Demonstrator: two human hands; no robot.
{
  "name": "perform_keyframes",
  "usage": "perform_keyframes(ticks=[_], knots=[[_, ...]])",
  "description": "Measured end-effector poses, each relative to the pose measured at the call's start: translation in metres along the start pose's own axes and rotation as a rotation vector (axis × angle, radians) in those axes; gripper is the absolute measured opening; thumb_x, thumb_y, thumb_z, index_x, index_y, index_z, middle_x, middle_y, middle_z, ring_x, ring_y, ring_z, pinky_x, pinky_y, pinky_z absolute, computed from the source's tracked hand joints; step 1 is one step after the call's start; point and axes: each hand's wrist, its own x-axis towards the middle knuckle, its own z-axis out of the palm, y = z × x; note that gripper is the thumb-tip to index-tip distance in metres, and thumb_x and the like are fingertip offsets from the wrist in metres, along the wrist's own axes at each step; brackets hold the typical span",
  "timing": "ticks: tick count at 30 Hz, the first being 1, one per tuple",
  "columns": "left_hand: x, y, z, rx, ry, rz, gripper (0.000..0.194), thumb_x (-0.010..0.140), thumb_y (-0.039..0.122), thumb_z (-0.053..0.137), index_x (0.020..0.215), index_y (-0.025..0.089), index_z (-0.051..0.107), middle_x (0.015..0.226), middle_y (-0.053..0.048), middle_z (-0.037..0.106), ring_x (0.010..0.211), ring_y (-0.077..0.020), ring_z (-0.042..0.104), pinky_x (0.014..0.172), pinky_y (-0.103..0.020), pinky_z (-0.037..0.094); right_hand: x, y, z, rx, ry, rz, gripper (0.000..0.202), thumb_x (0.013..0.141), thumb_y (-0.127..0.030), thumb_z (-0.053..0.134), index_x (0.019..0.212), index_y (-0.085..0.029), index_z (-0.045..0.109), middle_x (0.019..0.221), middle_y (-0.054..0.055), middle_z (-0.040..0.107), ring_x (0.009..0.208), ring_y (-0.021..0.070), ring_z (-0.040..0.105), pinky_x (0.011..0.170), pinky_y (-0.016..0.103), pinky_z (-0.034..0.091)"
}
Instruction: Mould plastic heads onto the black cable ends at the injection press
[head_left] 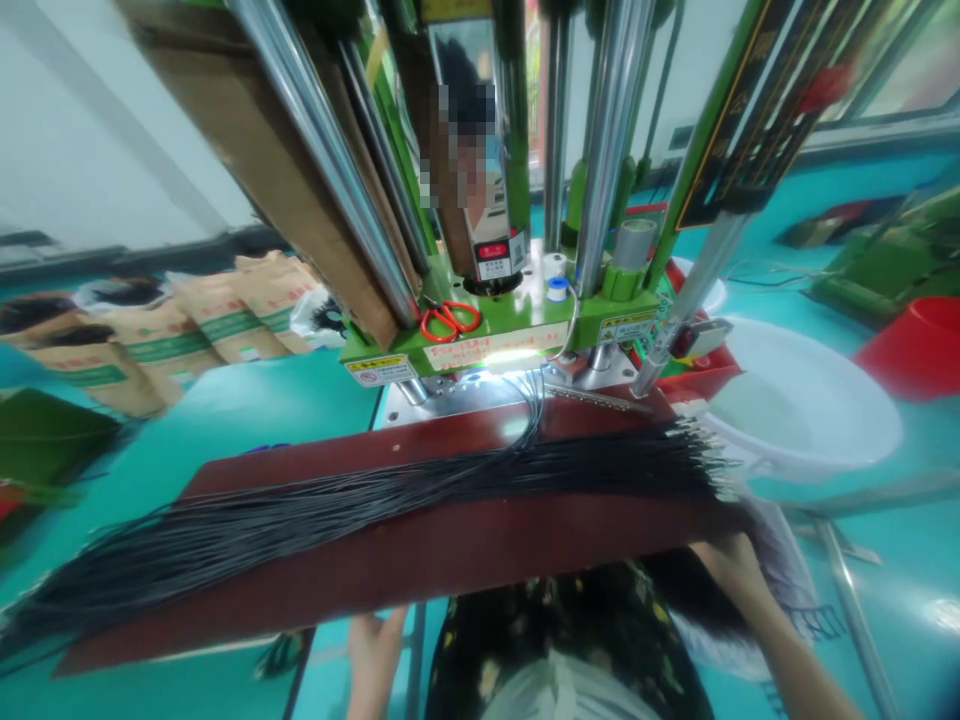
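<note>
A long reddish-brown board [465,550] lies across the front of a green machine [525,310], its left end reaching past the bench. Along it stretches a thick bundle of thin black cables [300,520], with pale metallic-looking tips [709,455] at the right end. Several strands run from the bundle up under the brightly lit part of the machine. My left hand [373,650] is at the board's front edge, its fingertips hidden beneath it. By the right front corner, my right hand [726,565] touches the board from below, fingers mostly hidden.
Orange-handled scissors [450,322] lie on the machine's green plate beside steel columns [615,130]. A white tub [802,400] and a red bucket [919,350] stand to the right. Paper sacks [172,325] line the left. A person, partly blurred, shows behind the machine.
</note>
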Motion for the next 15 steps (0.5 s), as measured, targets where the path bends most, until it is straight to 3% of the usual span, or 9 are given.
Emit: perform_keyframes(ticks=[5,9,13,15], knots=[[0.004,0.001,0.0,-0.061,-0.059,-0.074,0.07,0.042,0.061,0.066,0.091,0.012,0.062,0.083,-0.012,0.067,0.104,-0.0341,0.054,0.098,-0.046,0.033,-0.001,-0.007,-0.005,-0.006,-0.058,0.009,0.024,0.056,-0.046,0.056,0.051,-0.023,0.054,0.053,0.007,0.062,0.071,0.0317,0.063,0.067,0.041,0.052],[0.009,0.013,-0.028,0.071,-0.258,-0.05,0.068,0.045,0.064,0.062,0.09,0.013,0.063,0.086,-0.014,0.067,0.101,-0.0341,0.056,0.092,-0.042,0.039,-0.003,-0.011,-0.011,0.083,-0.152,0.011,0.03,0.059,-0.05,0.06,0.065,-0.021,0.061,0.063,0.008,0.066,0.069,0.0293,0.063,0.068,0.042,0.052],[-0.007,0.055,-0.067,0.547,-0.48,-0.069,0.064,0.048,0.06,0.065,0.092,0.013,0.065,0.079,-0.016,0.067,0.085,-0.0394,0.06,0.08,-0.049,0.043,-0.004,-0.008,-0.016,0.12,-0.161,-0.004,0.041,0.06,-0.054,0.061,0.08,-0.018,0.06,0.085,0.011,0.067,0.085,0.0305,0.062,0.072,0.041,0.052],[-0.022,0.088,-0.071,0.542,-0.718,0.049,0.057,0.057,0.055,0.065,0.101,0.019,0.065,0.085,-0.013,0.068,0.081,-0.0332,0.062,0.076,-0.044,0.046,-0.004,-0.007,-0.016,0.107,-0.148,-0.02,0.045,0.061,-0.055,0.06,0.084,-0.017,0.06,0.089,0.012,0.067,0.086,0.0304,0.061,0.074,0.042,0.052]])
